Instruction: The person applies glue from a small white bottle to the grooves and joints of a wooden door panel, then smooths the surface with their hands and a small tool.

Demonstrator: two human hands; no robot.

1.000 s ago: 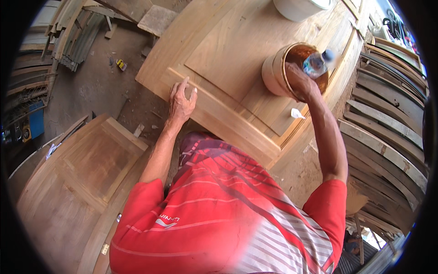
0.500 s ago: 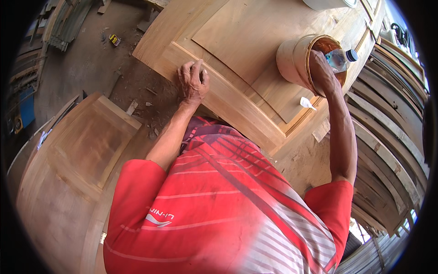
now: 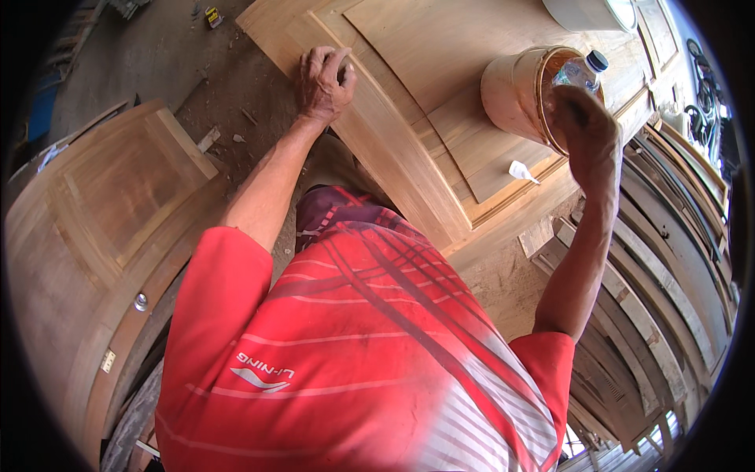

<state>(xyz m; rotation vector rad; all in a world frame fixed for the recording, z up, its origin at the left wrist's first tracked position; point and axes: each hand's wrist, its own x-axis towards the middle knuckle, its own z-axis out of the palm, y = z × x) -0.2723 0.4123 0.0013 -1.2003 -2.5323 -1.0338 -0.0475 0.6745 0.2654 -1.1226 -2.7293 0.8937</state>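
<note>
A pale wooden panelled door (image 3: pixel 393 149) lies flat in front of me. On its near left edge rests my left hand (image 3: pixel 322 85), fingers bent and closed over the wood. To the right, a stained pale bucket (image 3: pixel 511 90) stands tilted-looking on the door, reddish brown inside. A clear plastic bottle with a dark cap (image 3: pixel 578 73) leans in its mouth. My right hand (image 3: pixel 590 141) is at the bucket's near rim, fingers curled in; what they hold, if anything, is hidden. A small white pointed piece (image 3: pixel 521 171) lies on the door beside the bucket.
Another pale bucket (image 3: pixel 590 12) stands at the far edge. A second panelled door (image 3: pixel 118 212) is at my left, with a round metal knob (image 3: pixel 141 301). Stacked boards (image 3: pixel 653 259) fill the right side. A yellow packet (image 3: pixel 212 16) lies on the dusty floor.
My right hand has come up out of the bucket to its near rim, fingers curled. The left hand stays on the door edge. The whole view has shifted a little.
</note>
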